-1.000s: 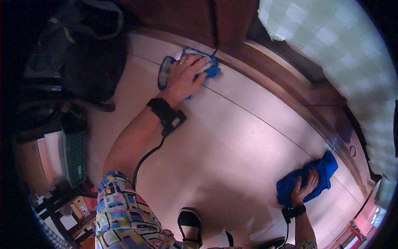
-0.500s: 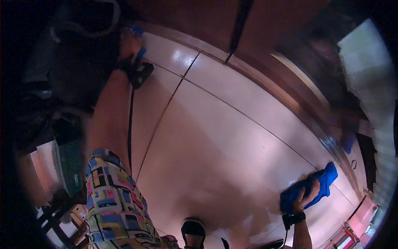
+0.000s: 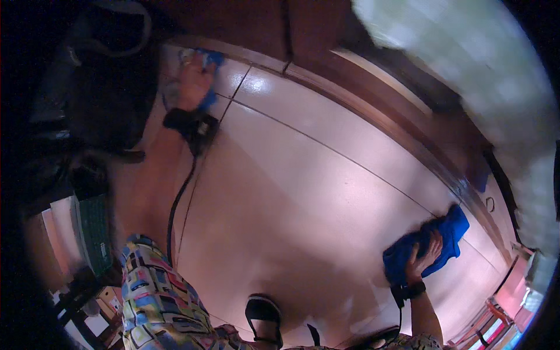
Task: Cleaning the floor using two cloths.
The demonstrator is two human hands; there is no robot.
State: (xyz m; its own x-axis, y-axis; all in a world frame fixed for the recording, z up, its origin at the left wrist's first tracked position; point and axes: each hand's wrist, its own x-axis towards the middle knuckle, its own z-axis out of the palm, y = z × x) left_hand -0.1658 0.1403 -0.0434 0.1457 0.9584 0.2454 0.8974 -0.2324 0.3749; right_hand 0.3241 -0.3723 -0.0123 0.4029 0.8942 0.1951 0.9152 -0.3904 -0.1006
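Note:
At the far left, my left hand (image 3: 195,83) presses a blue cloth (image 3: 208,100) to the floor close to the foot of the brown cabinet. Its fingers are bent over the cloth and slightly blurred. On the right, my right hand (image 3: 427,256) rests on a larger, bunched blue cloth (image 3: 454,231), gripping it against the tiles with the thumb apart from the fingers. Both wrists wear black bands, and a small dark device with a cable (image 3: 201,131) sits at the left one.
Beside my left arm stands a black bag (image 3: 111,99) with a strap. The brown cabinet (image 3: 233,26) and its base strip run along the far side. Pale checkered fabric (image 3: 501,87) hangs at the right. Books or folders (image 3: 96,233) stand at left; my shoe (image 3: 262,315) is below.
My left hand has come out from beside the bag and shows more fully with its cloth. The right hand and its cloth have shifted slightly left and up; the view has turned.

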